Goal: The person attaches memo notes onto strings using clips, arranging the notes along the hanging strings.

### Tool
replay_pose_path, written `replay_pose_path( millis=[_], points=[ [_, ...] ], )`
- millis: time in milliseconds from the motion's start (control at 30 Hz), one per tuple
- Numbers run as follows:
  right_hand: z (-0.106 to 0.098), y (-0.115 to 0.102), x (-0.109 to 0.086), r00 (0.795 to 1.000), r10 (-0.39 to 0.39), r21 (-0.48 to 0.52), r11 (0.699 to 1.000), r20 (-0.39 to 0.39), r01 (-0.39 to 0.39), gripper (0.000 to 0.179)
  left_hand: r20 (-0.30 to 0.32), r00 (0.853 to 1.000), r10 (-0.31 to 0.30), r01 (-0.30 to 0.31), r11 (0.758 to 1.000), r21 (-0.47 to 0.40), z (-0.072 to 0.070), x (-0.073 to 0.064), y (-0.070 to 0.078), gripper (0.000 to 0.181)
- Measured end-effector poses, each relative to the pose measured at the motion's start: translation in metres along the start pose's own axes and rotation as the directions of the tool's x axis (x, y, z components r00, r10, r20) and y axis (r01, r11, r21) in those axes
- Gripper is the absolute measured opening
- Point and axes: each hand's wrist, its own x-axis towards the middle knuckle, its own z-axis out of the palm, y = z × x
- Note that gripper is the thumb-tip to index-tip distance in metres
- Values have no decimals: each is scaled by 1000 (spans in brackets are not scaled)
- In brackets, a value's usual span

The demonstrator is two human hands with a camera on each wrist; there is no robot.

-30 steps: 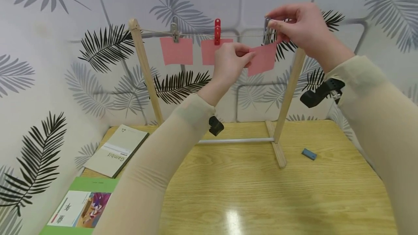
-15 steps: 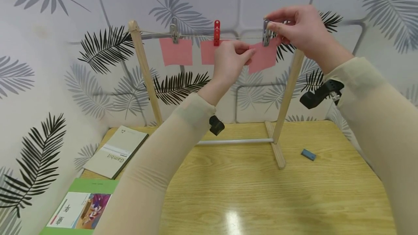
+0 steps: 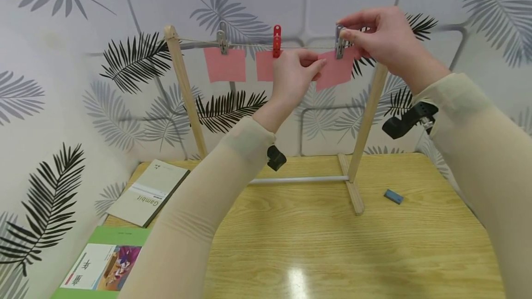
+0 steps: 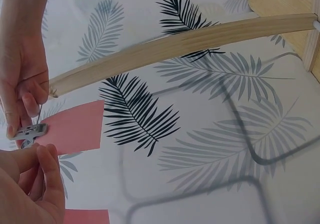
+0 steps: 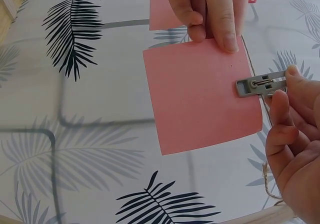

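At the right part of a string (image 3: 307,47), my left hand (image 3: 293,75) pinches the upper left corner of a pink paper square (image 3: 335,72) between thumb and fingers. My right hand (image 3: 388,38) pinches the handle end of a grey clothespin (image 3: 339,49). In the right wrist view, the tip of that clothespin (image 5: 250,85) lies over the paper's top edge, with the string running along this edge. Two more pink squares hang to the left: one paper (image 3: 226,66) under a grey clothespin (image 3: 222,43), another (image 3: 263,66) under a red clothespin (image 3: 276,40), partly hidden by my left hand.
The string spans a wooden frame with a left post (image 3: 183,86) and a right post (image 3: 370,114), joined low by a white rod (image 3: 301,179). On the table (image 3: 332,243) lie a grey notebook (image 3: 147,193), a green book (image 3: 104,234) and a small blue block (image 3: 393,196).
The right-hand pink paper has risen slightly toward the string, and the clothespin's tip now overlaps its top edge. Both hands keep their grip and hardly shift.
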Motion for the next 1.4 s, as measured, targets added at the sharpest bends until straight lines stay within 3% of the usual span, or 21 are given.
replay_pose_path(
  millis=[600,933,1400],
  points=[
    [2,-2,3,998,50,62,997,-24,-48,44,-17,1000,-3,3,1000,-23,-8,-2,-11,25],
    [4,1,4,998,49,22,999,-32,-48,44,-22,999,-32,31,999,-41,-12,-2,-23,19],
    [1,-1,2,998,47,19,999,-43,-46,47,-39,999,-23,21,999,-43,-22,-7,-30,20]
  ],
)
